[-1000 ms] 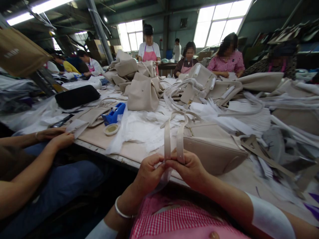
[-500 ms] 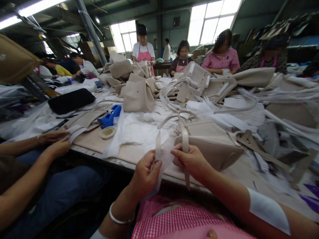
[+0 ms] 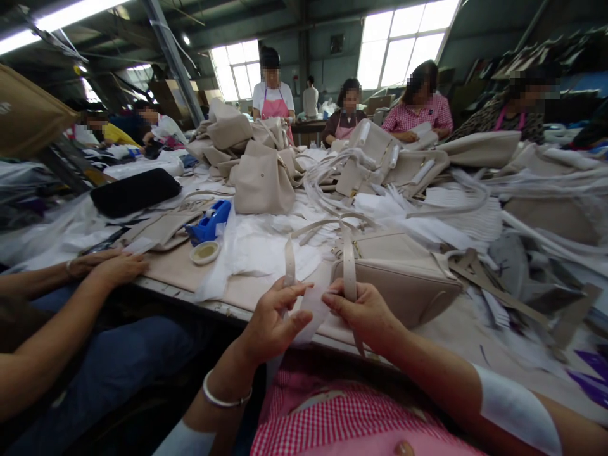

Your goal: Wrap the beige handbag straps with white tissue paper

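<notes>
My left hand has its thumb and forefinger spread, while one upright end of a beige bag strap runs down into it, apparently held by the other fingers. Pinched in my right hand are the other strap end, with punched holes, and the corner of a translucent white wrapping sheet. That sheet spans the gap between both hands; its lower part hangs by the table edge. Just behind my right hand lies a beige handbag on its side, with gold-coloured fittings near the strap.
A blue tape dispenser and tape roll stand left of white sheets. Beige bags are heaped behind. At left, a co-worker's hands rest near a flat beige piece. More people work across the table.
My left hand has moved slightly left with its strap end, and its thumb and forefinger have opened. My right hand keeps its pinch. The co-worker's hands at left have shifted right.
</notes>
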A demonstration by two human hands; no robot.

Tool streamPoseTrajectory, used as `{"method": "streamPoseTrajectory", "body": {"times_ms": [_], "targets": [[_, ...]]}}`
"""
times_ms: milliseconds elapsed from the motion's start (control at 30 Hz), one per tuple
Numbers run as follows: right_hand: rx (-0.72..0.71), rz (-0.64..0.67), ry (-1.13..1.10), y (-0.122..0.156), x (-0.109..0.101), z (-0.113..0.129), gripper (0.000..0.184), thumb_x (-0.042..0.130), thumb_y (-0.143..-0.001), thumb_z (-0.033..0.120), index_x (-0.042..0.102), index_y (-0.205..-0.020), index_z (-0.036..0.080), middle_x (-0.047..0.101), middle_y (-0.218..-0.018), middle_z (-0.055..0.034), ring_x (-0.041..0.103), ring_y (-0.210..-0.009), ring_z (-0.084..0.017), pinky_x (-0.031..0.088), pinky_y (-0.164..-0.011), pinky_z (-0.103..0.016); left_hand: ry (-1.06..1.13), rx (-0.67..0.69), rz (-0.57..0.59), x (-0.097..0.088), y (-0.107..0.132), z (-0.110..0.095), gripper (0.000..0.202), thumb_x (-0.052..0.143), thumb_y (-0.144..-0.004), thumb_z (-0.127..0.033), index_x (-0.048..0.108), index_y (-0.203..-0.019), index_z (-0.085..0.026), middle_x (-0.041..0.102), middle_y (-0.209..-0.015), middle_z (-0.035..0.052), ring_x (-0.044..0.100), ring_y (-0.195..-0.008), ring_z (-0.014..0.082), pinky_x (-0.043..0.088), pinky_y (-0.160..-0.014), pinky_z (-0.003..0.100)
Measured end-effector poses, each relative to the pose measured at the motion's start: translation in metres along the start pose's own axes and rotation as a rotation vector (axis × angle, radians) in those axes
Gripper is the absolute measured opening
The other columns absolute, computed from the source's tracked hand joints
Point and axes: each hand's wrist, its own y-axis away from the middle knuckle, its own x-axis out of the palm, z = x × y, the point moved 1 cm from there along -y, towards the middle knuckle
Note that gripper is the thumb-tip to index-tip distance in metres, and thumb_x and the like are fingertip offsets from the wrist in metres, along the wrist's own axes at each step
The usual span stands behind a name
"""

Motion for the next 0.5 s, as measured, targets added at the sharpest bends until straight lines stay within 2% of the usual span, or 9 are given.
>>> {"method": "streamPoseTrajectory", "body": {"times_ms": [67,167,267,333,433,500], "targets": [[0.008,0.023,-0.029,0.0,-0.002,0.003,0.038,0.077,-0.071,0.052,0.066,-0.072,0.016,0.04,-0.05,0.0069,0.028,-0.047,-0.008,0.023,-0.046,-0.024,0.031,-0.044,-0.051,0.009,-0.001,0.0,0.024,0.066,-0.089,-0.036,0.077,-0.1,-0.018,0.066,-0.09,0.0076,0.062,-0.081,0.0178,0.051,-0.073,0.028],[0.002,0.09,-0.119,-0.003,-0.017,0.015,0.044,0.066,-0.08,0.059,0.071,-0.082,0.015,0.051,-0.058,0.0015,0.043,-0.053,-0.012,0.034,-0.05,-0.025,0.051,-0.115,-0.114,0.015,0.0,0.006,0.023,0.065,-0.09,-0.034,0.077,-0.079,-0.018,0.065,-0.078,0.0044,0.06,-0.076,0.0159,0.049,-0.07,0.026],[-0.109,0.13,0.032,-0.006,-0.039,0.036,0.048,0.06,-0.087,0.06,0.077,-0.087,0.014,0.06,-0.069,-0.0037,0.053,-0.064,-0.014,0.042,-0.057,-0.025,0.055,-0.131,-0.132,0.014,0.004,0.011,0.02,0.07,-0.087,-0.034,0.077,-0.077,-0.018,0.066,-0.079,0.0043,0.061,-0.078,0.0162,0.048,-0.073,0.026],[-0.161,0.127,0.129,-0.008,-0.049,0.052,0.048,0.062,-0.087,0.06,0.078,-0.085,0.015,0.057,-0.063,-0.0019,0.05,-0.057,-0.012,0.039,-0.051,-0.023,0.07,-0.134,-0.132,0.013,0.005,0.011,0.018,0.072,-0.084,-0.033,0.077,-0.077,-0.018,0.065,-0.079,0.0041,0.061,-0.077,0.0161,0.048,-0.073,0.026],[-0.229,0.092,0.063,-0.009,-0.052,0.071,0.044,0.072,-0.079,0.06,0.077,-0.08,0.017,0.055,-0.059,0.0002,0.044,-0.044,-0.009,0.033,-0.04,-0.022,0.108,-0.149,-0.116,0.014,0.005,0.009,0.016,0.075,-0.081,-0.031,0.077,-0.074,-0.018,0.065,-0.077,0.0037,0.061,-0.077,0.016,0.049,-0.074,0.026],[-0.313,0.037,-0.018,-0.01,-0.048,0.081,0.042,0.078,-0.072,0.06,0.074,-0.076,0.018,0.058,-0.063,-0.0005,0.046,-0.042,-0.009,0.036,-0.037,-0.023,0.12,-0.163,-0.089,0.016,0.004,0.008,0.015,0.075,-0.081,-0.03,0.077,-0.073,-0.017,0.064,-0.076,0.0038,0.06,-0.076,0.0159,0.048,-0.072,0.026]]}}
